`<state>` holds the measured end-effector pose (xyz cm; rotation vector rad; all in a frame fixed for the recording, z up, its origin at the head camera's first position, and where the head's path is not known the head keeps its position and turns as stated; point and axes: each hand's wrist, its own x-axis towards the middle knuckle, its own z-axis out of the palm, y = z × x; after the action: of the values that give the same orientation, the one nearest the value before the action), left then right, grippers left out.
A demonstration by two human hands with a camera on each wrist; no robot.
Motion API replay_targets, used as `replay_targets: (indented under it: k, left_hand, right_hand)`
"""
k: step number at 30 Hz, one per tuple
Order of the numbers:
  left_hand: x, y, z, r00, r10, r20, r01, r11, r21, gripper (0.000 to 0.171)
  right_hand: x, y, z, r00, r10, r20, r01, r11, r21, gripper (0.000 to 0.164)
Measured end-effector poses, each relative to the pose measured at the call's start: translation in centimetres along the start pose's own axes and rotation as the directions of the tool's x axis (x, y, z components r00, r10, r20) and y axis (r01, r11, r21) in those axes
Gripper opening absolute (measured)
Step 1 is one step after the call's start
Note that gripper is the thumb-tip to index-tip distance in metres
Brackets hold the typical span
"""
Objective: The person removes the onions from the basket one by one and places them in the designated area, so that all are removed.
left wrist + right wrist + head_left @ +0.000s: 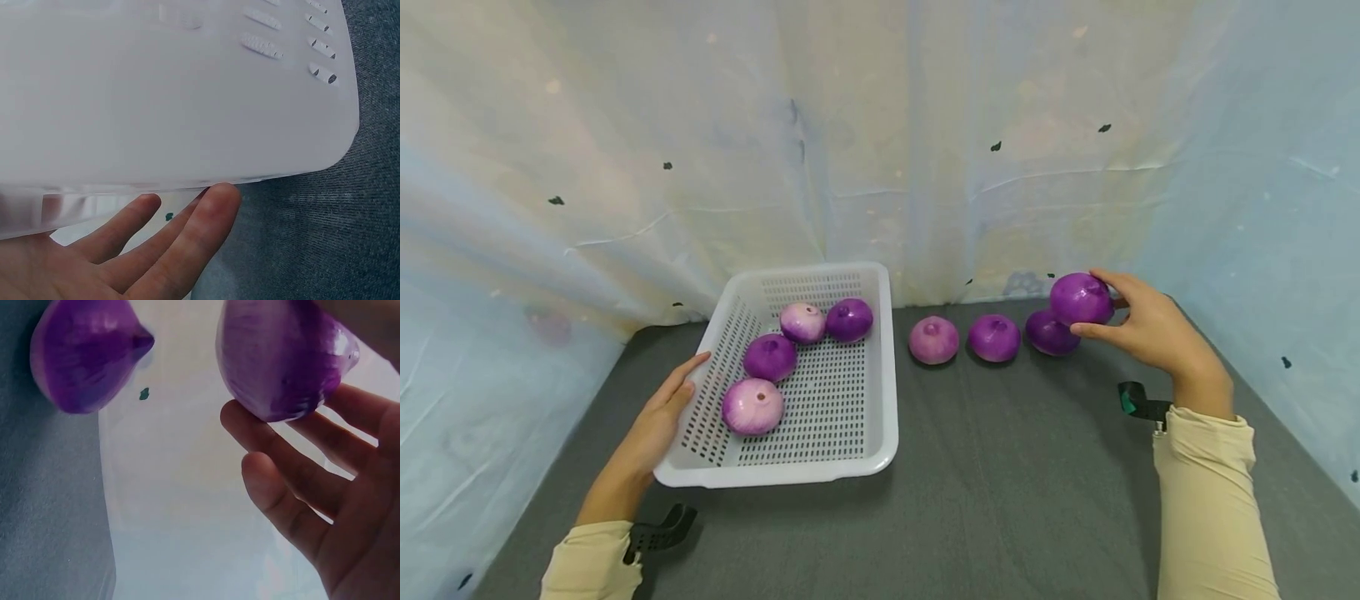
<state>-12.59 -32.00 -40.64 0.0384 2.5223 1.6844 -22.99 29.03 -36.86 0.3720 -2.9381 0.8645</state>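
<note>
My right hand (1138,321) holds a purple onion (1081,298) between thumb and fingers, raised over another purple onion (1051,335) that it partly hides in the head view. The right wrist view shows the held onion (281,359) against the fingers, its pointed tip to the right. At the left, my left hand (658,421) rests along the side of a white slotted plastic basket (883,375), fingers extended at its rim. In the left wrist view the fingertips (222,197) meet the rim's edge. Several onions, purple and pale pink, lie inside, among them a pale one (752,407).
A pinkish onion (934,340) and a purple onion (995,337) sit in a row right of the basket, on the dark grey cloth (1000,483). Pale plastic sheeting (880,150) stands behind and at both sides of the work surface.
</note>
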Motion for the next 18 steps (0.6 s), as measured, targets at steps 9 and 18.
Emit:
replay_targets:
  k: [9, 18]
  left_hand:
    - [0.0, 0.0, 0.0, 1.0, -0.002, -0.004, 0.002, 1.0, 0.006, 0.053]
    - [0.0, 0.1, 0.0, 1.0, -0.017, -0.011, 0.017, 1.0, 0.019, 0.053]
  right_hand:
    - [0.2, 1.7, 0.3, 0.998, 0.062, -0.002, -0.062, 0.998, 0.0, 0.097]
    - [0.4, 3.5, 0.9, 0.996, 0.092, -0.019, -0.092, 0.996, -0.009, 0.098]
